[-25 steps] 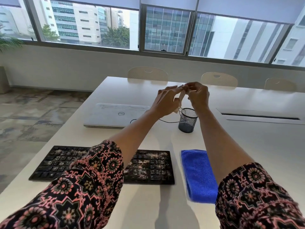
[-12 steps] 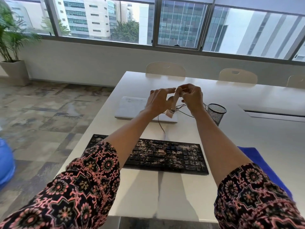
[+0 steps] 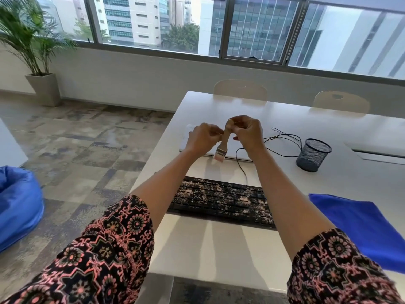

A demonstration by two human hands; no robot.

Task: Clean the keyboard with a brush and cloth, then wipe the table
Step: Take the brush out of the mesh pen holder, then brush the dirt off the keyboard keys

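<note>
Left hand (image 3: 205, 137) and right hand (image 3: 248, 132) pinch the brush (image 3: 223, 144), hiding its top; cloth (image 3: 361, 227) is cut off at right. The left, straighter before, now curls.

Wide windows (image 3: 252, 27), potted palm (image 3: 32, 47), mottled floor (image 3: 87, 137), blue beanbag (image 3: 17, 205).

A white table (image 3: 197, 249) carries a dusty black keyboard (image 3: 219, 200) near its near edge. A blue cloth (image 3: 361, 227) lies to its right. A white laptop (image 3: 185, 141) sits by the left edge, a mesh cup (image 3: 313, 154) farther right, and a black cable (image 3: 282, 137) loops between them.
</note>
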